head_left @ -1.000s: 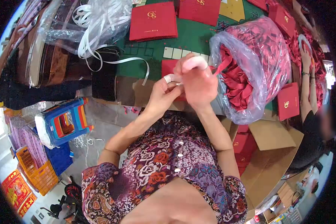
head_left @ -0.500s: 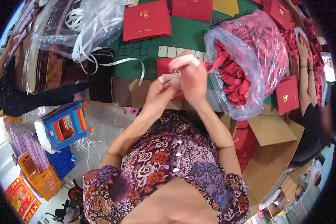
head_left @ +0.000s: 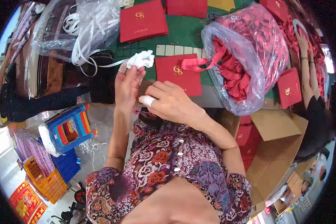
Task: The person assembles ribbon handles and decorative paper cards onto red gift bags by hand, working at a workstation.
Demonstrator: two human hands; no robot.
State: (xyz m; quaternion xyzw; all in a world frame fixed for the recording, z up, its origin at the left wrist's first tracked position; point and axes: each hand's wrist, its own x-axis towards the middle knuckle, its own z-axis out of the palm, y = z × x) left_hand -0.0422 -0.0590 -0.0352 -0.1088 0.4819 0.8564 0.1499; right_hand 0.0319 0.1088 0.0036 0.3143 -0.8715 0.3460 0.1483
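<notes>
My left hand [head_left: 128, 86] pinches a crumpled white tissue [head_left: 141, 59] between thumb and fingers, above the table's front edge. To its right is my right hand [head_left: 173, 102], fingers curled and pressed together, with white wrapping [head_left: 147, 100] round one finger. Its palm side is hidden, so what it holds, if anything, does not show. Just beyond that hand lies a red folder [head_left: 168, 69] with a gold emblem. A red ribbon [head_left: 192, 65] loops over the folder's right side from a clear plastic bag [head_left: 267, 56] full of red ribbons.
Stacked red folders [head_left: 143, 20] lie farther back on the green mat [head_left: 134, 48]. White ribbons spill from a plastic bag [head_left: 97, 22] at the left. An open cardboard box [head_left: 276, 149] holds red folders at my right. Another person's arm [head_left: 304, 56] reaches in at the far right.
My hands have moved apart: the left went left and up with the tissue, the right came down and left towards me. The folder and the ribbon end now show more.
</notes>
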